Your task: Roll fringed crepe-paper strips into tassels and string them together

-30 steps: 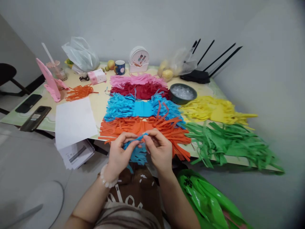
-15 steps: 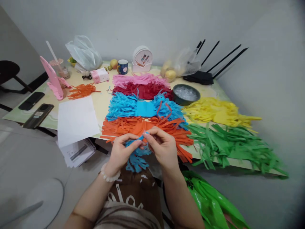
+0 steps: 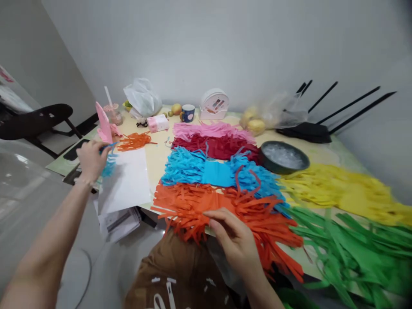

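My left hand (image 3: 92,159) reaches out to the left side of the table, its fingers closed on a blue paper tassel (image 3: 108,166) that hangs over a white sheet of paper (image 3: 124,184). My right hand (image 3: 234,240) is over the near edge of the orange fringed paper (image 3: 212,201), thumb and forefinger slightly apart, with nothing visible between them. Just beyond lies blue fringed paper (image 3: 219,173) with a plain middle strip. An orange tassel (image 3: 135,140) rests beside a pink stand (image 3: 103,122) at the left.
Crimson (image 3: 215,147) and pink fringed paper (image 3: 214,131) lie farther back. Yellow (image 3: 347,193) and green fringed paper (image 3: 367,249) spread at the right. A dark bowl (image 3: 285,157), a mug (image 3: 188,113) and a black router (image 3: 302,131) stand behind. A phone (image 3: 74,150) lies far left.
Both hands were together on the blue tassel. The left hand has carried it away to the left; the right has let go and stays by the orange fringe. The view has shifted.
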Tool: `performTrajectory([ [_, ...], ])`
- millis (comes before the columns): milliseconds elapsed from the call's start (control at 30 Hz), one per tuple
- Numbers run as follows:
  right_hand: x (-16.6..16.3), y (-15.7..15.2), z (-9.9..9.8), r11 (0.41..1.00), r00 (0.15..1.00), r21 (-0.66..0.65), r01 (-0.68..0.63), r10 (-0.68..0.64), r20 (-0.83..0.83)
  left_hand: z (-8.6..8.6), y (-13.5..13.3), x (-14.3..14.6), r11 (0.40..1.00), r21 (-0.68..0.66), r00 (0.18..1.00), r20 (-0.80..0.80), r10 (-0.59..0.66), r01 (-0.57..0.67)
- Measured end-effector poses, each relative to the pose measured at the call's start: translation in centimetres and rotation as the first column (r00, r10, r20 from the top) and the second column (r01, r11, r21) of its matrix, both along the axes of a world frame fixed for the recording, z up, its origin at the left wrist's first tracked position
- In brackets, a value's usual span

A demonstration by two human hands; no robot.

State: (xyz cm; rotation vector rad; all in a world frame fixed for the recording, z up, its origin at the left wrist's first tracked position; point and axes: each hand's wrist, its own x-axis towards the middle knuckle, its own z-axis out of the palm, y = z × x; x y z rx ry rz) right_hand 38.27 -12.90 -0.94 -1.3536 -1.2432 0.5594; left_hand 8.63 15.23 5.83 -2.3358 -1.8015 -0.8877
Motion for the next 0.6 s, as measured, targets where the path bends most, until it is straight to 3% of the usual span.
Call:
performTrajectory([
  [67,0.5,1.2,0.1,1.000,0.997,-0.004,-0.017,0.017,0.069,0.3,4.2,1.0,0.999,-0.024,0.991,-0.132,-0.033,0.030],
  [133,1.1,2.4,0.1,1.000,0.990,-0.006,-0.019,0.020,0.139,-0.5,6.7,3.6,0.993,-0.064,0.982,-0.159,-0.106,0.097],
  [267,3.7,4.8,-0.4,1.000,0.960,-0.008,-0.005,0.007,0.281,-4.5,9.1,9.3,0.962,-0.139,0.949,-0.181,-0.257,0.234],
  [400,9.4,8.2,-0.6,0.996,0.889,-0.032,0.077,-0.054,0.454,-7.7,10.6,11.7,0.941,-0.194,0.927,-0.204,-0.314,0.276],
  [533,15.9,13.7,0.2,0.964,0.698,-0.063,0.259,-0.141,0.702,-7.1,11.0,12.0,0.930,-0.208,0.900,-0.258,-0.351,0.303],
  [600,18.1,16.6,0.4,0.943,0.548,-0.192,0.273,0.012,0.837,-5.8,10.4,13.2,0.931,-0.168,0.890,-0.277,-0.361,0.325],
])
